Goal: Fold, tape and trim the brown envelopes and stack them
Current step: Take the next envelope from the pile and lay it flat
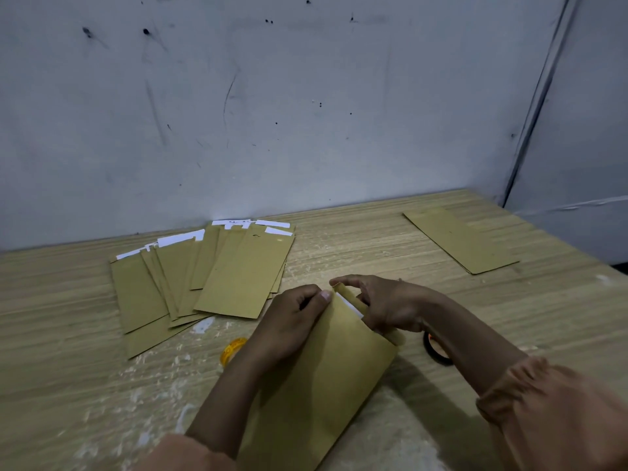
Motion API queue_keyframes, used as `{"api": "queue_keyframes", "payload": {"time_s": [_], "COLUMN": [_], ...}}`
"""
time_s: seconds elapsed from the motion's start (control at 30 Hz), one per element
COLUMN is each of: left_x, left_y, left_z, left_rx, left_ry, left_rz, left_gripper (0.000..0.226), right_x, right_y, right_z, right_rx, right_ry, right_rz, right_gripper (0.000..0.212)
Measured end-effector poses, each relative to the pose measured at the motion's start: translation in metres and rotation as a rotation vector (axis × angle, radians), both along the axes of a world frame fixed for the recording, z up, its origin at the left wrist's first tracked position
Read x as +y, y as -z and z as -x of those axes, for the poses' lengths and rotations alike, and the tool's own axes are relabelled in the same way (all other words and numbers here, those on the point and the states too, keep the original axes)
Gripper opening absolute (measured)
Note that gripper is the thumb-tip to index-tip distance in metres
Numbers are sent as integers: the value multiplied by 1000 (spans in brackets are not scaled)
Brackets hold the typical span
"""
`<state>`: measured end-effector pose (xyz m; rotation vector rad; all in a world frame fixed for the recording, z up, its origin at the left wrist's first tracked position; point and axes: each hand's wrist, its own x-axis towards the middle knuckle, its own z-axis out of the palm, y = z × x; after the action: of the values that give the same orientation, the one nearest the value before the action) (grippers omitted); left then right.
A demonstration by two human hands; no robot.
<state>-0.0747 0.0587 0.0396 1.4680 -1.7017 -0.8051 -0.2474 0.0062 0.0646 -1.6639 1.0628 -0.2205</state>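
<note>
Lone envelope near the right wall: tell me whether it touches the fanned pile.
Apart. The head view shows bare wooden table between the lone envelope and the fanned pile.

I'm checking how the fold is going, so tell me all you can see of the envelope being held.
The held envelope is plain brown paper, long and rectangular, lying tilted on the wooden table with its top end away from the person. A white strip shows under the top flap. The left hand pinches the top left edge; the right hand curls its fingers over the flap.
</note>
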Motion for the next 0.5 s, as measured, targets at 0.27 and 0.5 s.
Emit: {"api": "queue_keyframes", "payload": {"time_s": [0.27, 0.5], "left_x": [-4, -3], "left_y": [0, 1], "left_z": [-1, 7], "left_rx": [-7, 107], "left_ry": [-34, 19], "left_rz": [28, -40], "left_gripper": [39, 25], "right_x": [-7, -6], "right_y": [4, 6], "right_z": [7, -1], "right_rx": [-28, 111], "right_ry": [9, 41], "right_rz": [-30, 92], "right_gripper": [76, 64]}}
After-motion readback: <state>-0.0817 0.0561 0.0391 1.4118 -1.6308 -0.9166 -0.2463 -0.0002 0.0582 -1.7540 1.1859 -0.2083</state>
